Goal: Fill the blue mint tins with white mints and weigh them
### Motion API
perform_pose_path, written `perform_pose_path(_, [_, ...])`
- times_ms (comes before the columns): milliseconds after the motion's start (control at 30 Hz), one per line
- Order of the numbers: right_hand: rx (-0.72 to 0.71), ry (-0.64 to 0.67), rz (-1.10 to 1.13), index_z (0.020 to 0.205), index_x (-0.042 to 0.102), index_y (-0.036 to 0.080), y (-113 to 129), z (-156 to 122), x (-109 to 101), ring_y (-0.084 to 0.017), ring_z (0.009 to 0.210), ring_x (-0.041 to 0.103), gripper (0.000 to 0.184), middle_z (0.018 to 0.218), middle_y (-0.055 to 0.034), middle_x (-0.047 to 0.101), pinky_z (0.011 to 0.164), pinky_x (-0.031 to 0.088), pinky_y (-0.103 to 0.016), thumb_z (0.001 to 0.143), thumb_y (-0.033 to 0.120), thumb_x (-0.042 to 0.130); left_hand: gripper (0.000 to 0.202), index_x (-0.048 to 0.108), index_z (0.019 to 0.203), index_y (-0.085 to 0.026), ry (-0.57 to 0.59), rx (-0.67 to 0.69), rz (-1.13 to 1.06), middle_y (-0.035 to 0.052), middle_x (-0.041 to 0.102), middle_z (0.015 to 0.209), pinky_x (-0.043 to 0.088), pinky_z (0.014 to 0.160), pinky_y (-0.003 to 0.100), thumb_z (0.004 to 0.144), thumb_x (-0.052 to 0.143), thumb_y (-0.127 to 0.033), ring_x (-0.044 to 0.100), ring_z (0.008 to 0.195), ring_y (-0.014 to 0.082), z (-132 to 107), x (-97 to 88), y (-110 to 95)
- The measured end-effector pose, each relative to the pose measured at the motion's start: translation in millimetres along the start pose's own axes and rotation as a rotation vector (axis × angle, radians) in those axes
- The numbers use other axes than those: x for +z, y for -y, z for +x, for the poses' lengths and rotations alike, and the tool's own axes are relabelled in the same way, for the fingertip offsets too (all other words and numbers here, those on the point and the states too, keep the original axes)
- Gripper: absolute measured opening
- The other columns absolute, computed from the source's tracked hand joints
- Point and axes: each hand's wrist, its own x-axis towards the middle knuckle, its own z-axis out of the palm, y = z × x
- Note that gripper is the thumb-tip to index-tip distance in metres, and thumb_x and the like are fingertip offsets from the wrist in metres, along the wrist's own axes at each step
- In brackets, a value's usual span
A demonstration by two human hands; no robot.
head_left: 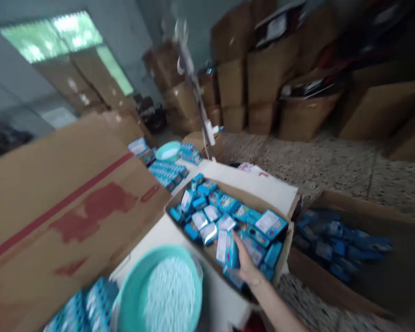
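Note:
My right hand (246, 263) reaches in from the lower right over a shallow cardboard tray (286, 249). Its thumb and fingers are closed around a small blue and white box (227, 249). Many similar small blue boxes (207, 186) lie jumbled in the tray below and around it. A turquoise basin (127, 290) filled with small white pieces (171, 295) stands to the left of the tray on a white tabletop (224, 299). My left hand is out of the picture.
A large carton (72, 193) with red markings rises at left. Blue packs (90, 309) stand in rows at lower left, more (168, 173) behind the tray. A floor carton (346, 295) at right holds blue boxes. Stacked cartons (263, 83) line the back beyond a thin pole (195, 87).

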Motion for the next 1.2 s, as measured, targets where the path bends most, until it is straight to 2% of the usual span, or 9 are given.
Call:
perform_pose_path(167, [0.037,0.216,-0.148,0.122,0.059,0.024,-24,-31,4,-0.026,0.086,0.072,0.064,0.094,-0.0051,0.074,0.076,0.056,-0.037,0.07,0.06,0.067,0.02,0.056,0.087,-0.015,0.088,-0.171,0.125,-0.0031,0.053,0.07,0.046,0.062,0.027,0.081,0.06,-0.034,0.054,0.069,0.015,-49,-4.3,54])
perform_pose_path(300, [0.189,0.213,-0.326,0.108,0.064,0.019,-63,-46,4,-0.024,0.076,0.071,0.06,0.09,-0.0071,0.074,0.068,0.054,-0.034,0.07,0.065,0.065,0.019,0.048,0.076,-0.019,0.108,-0.176,0.14,-0.0051,0.046,0.063,0.04,0.059,0.023,0.077,0.057,-0.036,0.048,0.063,0.0129,-46,6.6,63])
perform_pose_path(533, [0.228,0.211,-0.608,0.097,0.067,0.016,-101,-51,9,-0.022,0.069,0.068,0.072,0.082,-0.0089,0.073,0.056,0.049,-0.028,0.069,0.081,0.053,0.012,0.05,0.074,-0.019,0.251,-0.192,0.239,-0.0028,0.048,0.058,0.04,0.057,0.024,0.078,0.055,-0.028,0.051,0.059,0.0146,-30,22.9,78])
perform_pose_path(600, [0.276,0.245,-0.628,0.095,0.066,0.016,-105,-51,9,-0.019,0.063,0.066,0.07,0.076,-0.0072,0.071,0.054,0.047,-0.026,0.071,0.08,0.052,0.009,0.053,0.078,-0.017,0.307,-0.188,0.292,0.0002,0.053,0.063,0.042,0.058,0.026,0.08,0.055,-0.026,0.054,0.061,0.0168,-27,28.4,81])
perform_pose_path(700, [0.306,0.284,-0.639,0.1,0.061,0.019,-109,-53,8,-0.017,0.064,0.064,0.059,0.083,-0.0052,0.071,0.055,0.046,-0.025,0.072,0.071,0.061,0.025,0.057,0.1,-0.014,0.349,-0.132,0.359,0.0121,0.06,0.095,0.046,0.064,0.032,0.085,0.054,-0.033,0.061,0.073,0.0222,-29,34.5,78])
perform_pose_path(767, [0.289,0.315,-0.666,0.105,0.055,0.022,-110,-55,6,-0.019,0.072,0.066,0.055,0.09,-0.0042,0.071,0.062,0.048,-0.027,0.07,0.061,0.07,0.036,0.053,0.117,-0.014,0.366,-0.076,0.391,0.0194,0.052,0.117,0.048,0.071,0.036,0.089,0.048,-0.035,0.062,0.087,0.0261,-35,34.5,74])
perform_pose_path(867, [0.272,0.329,-0.721,0.112,0.051,0.023,-110,-56,4,-0.02,0.076,0.067,0.061,0.089,-0.0029,0.069,0.071,0.05,-0.031,0.067,0.057,0.075,0.036,0.05,0.125,-0.016,0.409,0.006,0.419,0.0205,0.041,0.133,0.047,0.086,0.039,0.092,0.04,-0.025,0.056,0.109,0.0287,-42,28.7,68])
perform_pose_path(1000, [0.322,0.257,-0.721,0.121,0.053,0.024,-107,-54,10,-0.02,0.078,0.065,0.074,0.093,-0.0035,0.068,0.076,0.05,-0.035,0.064,0.066,0.071,0.036,0.047,0.128,-0.016,0.541,0.191,0.451,0.0169,0.046,0.127,0.044,0.094,0.039,0.095,0.034,-0.021,0.049,0.116,0.0275,-40,33.2,58])
perform_pose_path(1200, [0.382,0.179,-0.708,0.114,0.061,0.023,-106,-52,21,-0.026,0.099,0.063,0.069,0.099,-0.0047,0.07,0.088,0.047,-0.038,0.058,0.058,0.078,0.03,0.052,0.11,-0.016,0.799,0.29,0.417,0.0133,0.054,0.112,0.047,0.086,0.036,0.092,0.029,-0.008,0.055,0.105,0.0237,-34,93.5,38])
